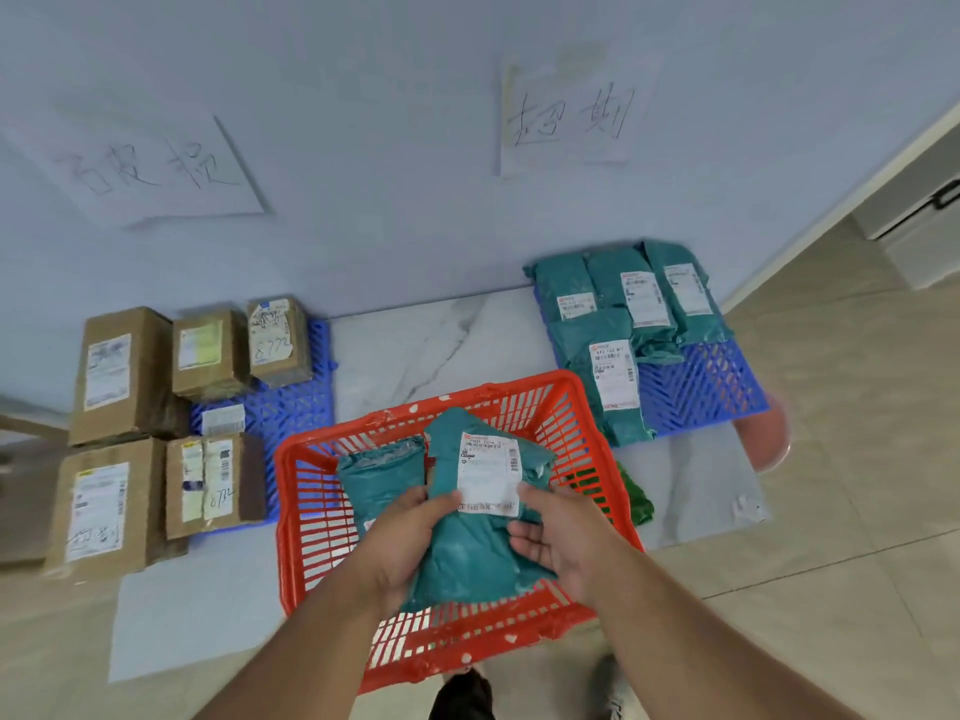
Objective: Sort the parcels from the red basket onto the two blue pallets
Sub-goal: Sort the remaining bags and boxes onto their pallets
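Over the red slatted plastic basket [311, 511], the left hand [410, 543] and right hand [563, 537] each grip, with curled fingers, a teal plastic mailer bag with a white label [478, 537]. A second teal mailer [376, 472] lies inside at 10 o'clock. Brown cardboard boxes [124, 371] occupy the blue slatted pallet [291, 402] at 10 o'clock; teal bags [608, 324] cover the other blue pallet [701, 387] at 2 o'clock.
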`<state>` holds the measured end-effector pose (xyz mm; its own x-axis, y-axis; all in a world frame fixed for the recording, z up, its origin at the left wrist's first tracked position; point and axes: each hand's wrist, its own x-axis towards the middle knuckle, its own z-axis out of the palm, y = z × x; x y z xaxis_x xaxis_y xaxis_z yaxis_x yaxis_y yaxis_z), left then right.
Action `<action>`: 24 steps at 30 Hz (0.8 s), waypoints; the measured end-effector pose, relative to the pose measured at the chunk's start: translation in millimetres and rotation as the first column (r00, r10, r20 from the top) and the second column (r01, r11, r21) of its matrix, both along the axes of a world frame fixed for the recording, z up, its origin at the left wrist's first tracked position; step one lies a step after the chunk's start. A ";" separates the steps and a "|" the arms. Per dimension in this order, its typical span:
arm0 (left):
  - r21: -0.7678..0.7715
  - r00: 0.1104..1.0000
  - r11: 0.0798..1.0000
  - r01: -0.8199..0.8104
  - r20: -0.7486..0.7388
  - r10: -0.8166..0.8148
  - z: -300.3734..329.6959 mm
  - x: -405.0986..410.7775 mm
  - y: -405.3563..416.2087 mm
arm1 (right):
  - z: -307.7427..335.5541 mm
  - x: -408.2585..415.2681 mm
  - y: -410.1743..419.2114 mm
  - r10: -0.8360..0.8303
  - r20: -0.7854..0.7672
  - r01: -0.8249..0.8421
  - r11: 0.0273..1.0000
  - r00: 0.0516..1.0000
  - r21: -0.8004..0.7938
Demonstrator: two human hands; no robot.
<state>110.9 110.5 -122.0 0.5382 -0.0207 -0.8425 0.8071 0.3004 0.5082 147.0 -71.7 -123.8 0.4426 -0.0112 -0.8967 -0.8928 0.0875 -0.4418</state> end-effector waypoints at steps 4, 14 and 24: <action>0.122 0.996 0.991 -0.053 0.077 0.043 31.4 -4.9 -28.9 | 31.4 10.4 -30.4 0.008 0.107 -0.011 1.000 0.994 0.025; 0.644 0.955 0.759 -0.098 0.274 -0.110 111.0 -14.7 -193.8 | 99.3 21.1 -183.0 0.165 0.388 -0.136 0.986 0.907 -0.101; 0.689 0.940 0.722 -0.063 0.284 -0.189 147.5 8.6 -279.5 | 116.2 42.4 -266.0 0.312 0.450 -0.132 0.912 0.837 -0.387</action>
<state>119.5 -169.1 25.4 0.7897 0.4441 -0.4233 0.5695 -0.2738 0.7751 189.4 -337.7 -7.7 0.8481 -0.1097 -0.5183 -0.5242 -0.3156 -0.7910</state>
